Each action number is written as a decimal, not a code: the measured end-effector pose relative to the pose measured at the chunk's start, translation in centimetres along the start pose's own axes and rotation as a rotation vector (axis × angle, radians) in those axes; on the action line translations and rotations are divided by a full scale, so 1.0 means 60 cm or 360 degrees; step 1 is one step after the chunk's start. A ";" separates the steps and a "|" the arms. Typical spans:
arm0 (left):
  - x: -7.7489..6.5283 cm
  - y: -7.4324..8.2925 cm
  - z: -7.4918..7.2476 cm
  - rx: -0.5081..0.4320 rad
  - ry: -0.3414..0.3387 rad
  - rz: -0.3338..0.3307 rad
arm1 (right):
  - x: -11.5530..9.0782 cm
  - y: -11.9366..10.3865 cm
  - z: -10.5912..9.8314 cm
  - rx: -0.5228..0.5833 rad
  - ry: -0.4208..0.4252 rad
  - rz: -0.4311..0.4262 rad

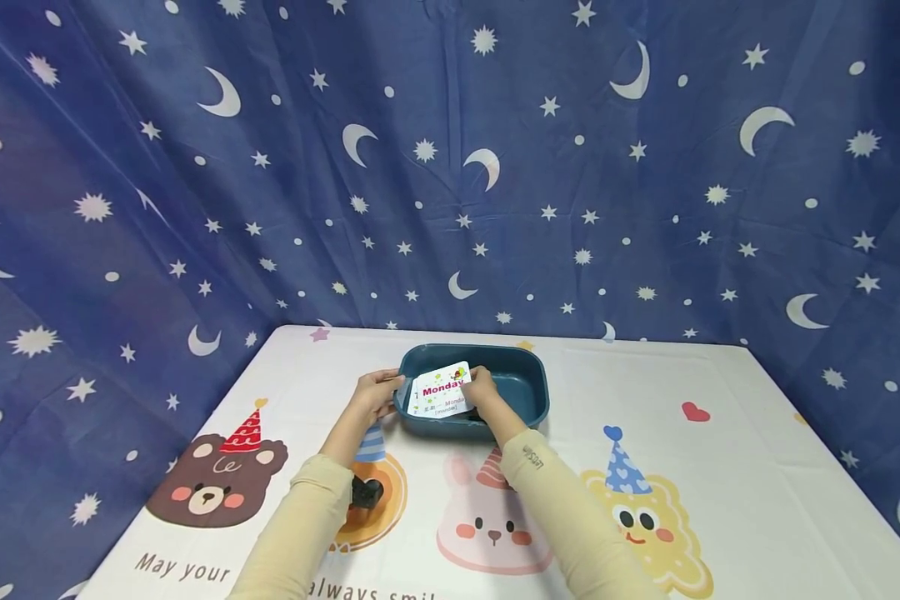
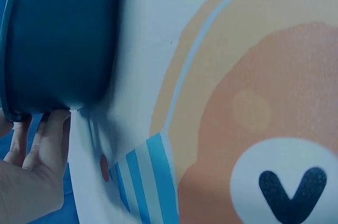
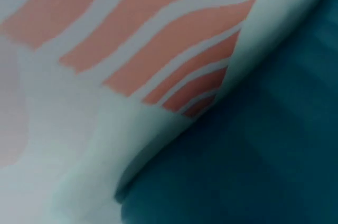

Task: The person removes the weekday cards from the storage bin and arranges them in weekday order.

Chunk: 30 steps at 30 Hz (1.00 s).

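A dark teal plastic bin (image 1: 521, 385) stands on the table. My left hand (image 1: 377, 395) holds its left end by the rim; in the left wrist view the fingers of that hand (image 2: 39, 163) lie against the outside of the bin's end wall (image 2: 60, 44). With my right hand (image 1: 483, 392), I pinch the right edge of a white word card (image 1: 441, 392) reading "Monday". The card is tilted over the left part of the bin, and another card edge seems to show behind it. In the right wrist view only the bin (image 3: 248, 155) and tablecloth appear; the hand is out of sight.
The white tablecloth (image 1: 720, 500) carries printed cartoon figures, among them a bear (image 1: 206, 492) and a rabbit (image 1: 495, 533). A blue curtain (image 1: 450, 208) with moons and stars hangs behind the table. A black device (image 1: 367, 492) sits at my left wrist.
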<state>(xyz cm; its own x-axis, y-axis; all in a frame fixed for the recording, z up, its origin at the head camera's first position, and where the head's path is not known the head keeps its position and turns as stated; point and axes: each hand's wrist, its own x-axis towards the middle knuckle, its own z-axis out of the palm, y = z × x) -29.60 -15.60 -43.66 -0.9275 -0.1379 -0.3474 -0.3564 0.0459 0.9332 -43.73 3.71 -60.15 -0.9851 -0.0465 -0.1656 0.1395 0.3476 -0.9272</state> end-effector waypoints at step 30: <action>-0.001 -0.004 0.001 0.0000 -0.0013 0.0053 | -0.289 -0.241 -0.137 0.0442 -0.0225 0.0257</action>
<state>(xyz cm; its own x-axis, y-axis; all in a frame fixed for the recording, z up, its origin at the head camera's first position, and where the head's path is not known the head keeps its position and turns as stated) -29.44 -15.53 -43.86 -0.9398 -0.1282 -0.3167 -0.3251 0.0503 0.9443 -29.49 7.20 -41.11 -0.9271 -0.1479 -0.3445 0.3337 0.0937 -0.9380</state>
